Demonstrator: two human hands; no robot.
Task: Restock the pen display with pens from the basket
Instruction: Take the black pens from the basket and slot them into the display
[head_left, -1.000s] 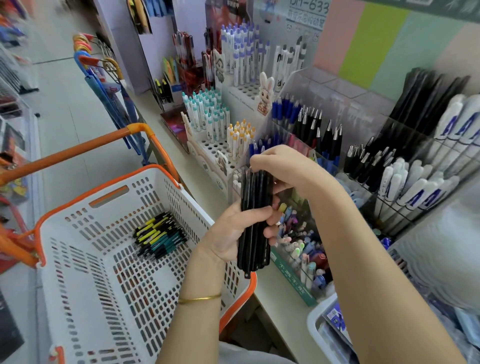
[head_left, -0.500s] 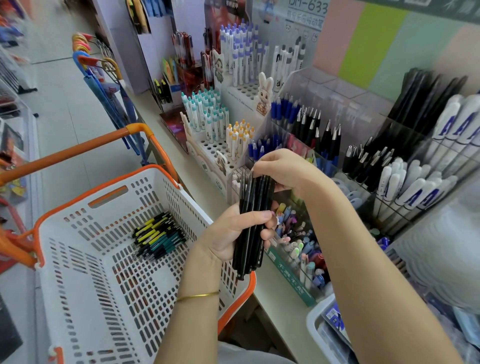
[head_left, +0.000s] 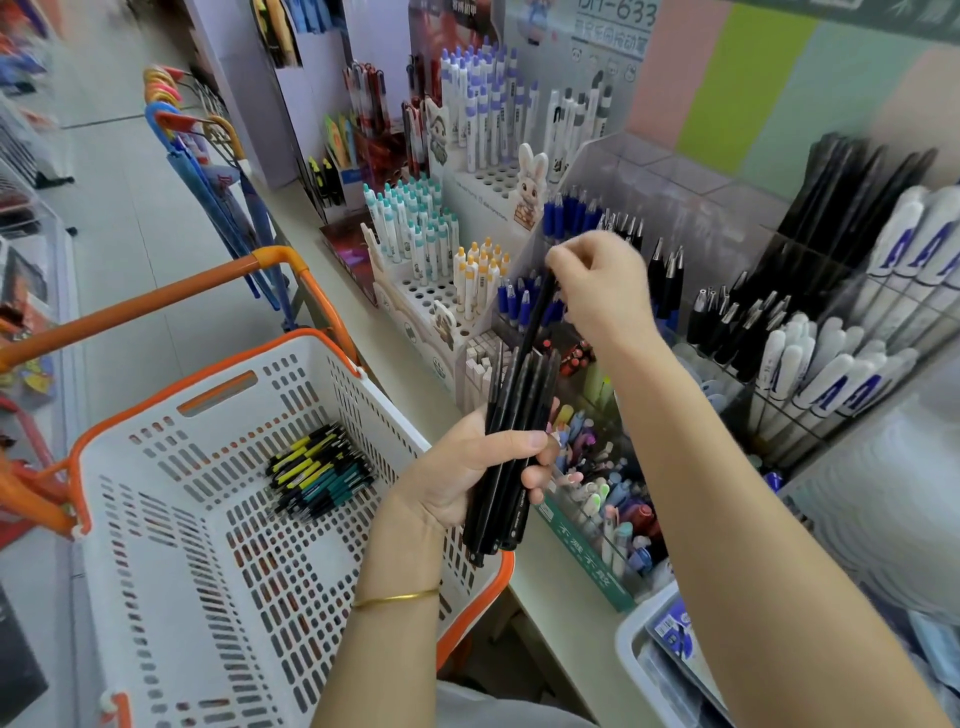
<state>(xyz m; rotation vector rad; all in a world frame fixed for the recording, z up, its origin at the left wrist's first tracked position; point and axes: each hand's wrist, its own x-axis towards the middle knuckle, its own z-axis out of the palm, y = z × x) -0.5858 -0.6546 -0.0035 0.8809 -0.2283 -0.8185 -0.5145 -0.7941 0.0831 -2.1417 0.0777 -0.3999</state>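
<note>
Head view: a person stands at a shop counter, white basket (head_left: 171, 597) on their left, clear pen display (head_left: 675, 197) on their right
Left hand (head_left: 462, 473): wrapped round the lower half of a bundle of black pens (head_left: 514, 415), thumb across the front, bundle held upright above the basket's corner nearest the counter
Right hand (head_left: 597, 291): fingertips pinch the top end of a single black pen (head_left: 535, 317), the other fingers curled in
Single pen's place: above the bundle, its lower end down among the bundle's tops; whether it is fully free of them I cannot tell
Long axis: near upright, leaning up and away towards the display, gripped end highest
Key relation: the display's compartments of dark pens (head_left: 667, 275) stand just behind and to the right of the right hand, their pens leaning much the same way as the one held
Nearer hand: the right, by a clear margin; the left is well back over the basket
Basket stock: a small cluster of yellow and teal pens (head_left: 319, 475) lies on the floor of the basket
Step, as I judge it: one pen being separated for slotting, most of the bundle not yet placed
Next move calls for: lifting the pen clear, then carrying it rightward and lowering it tip-first into a matching compartment
</note>
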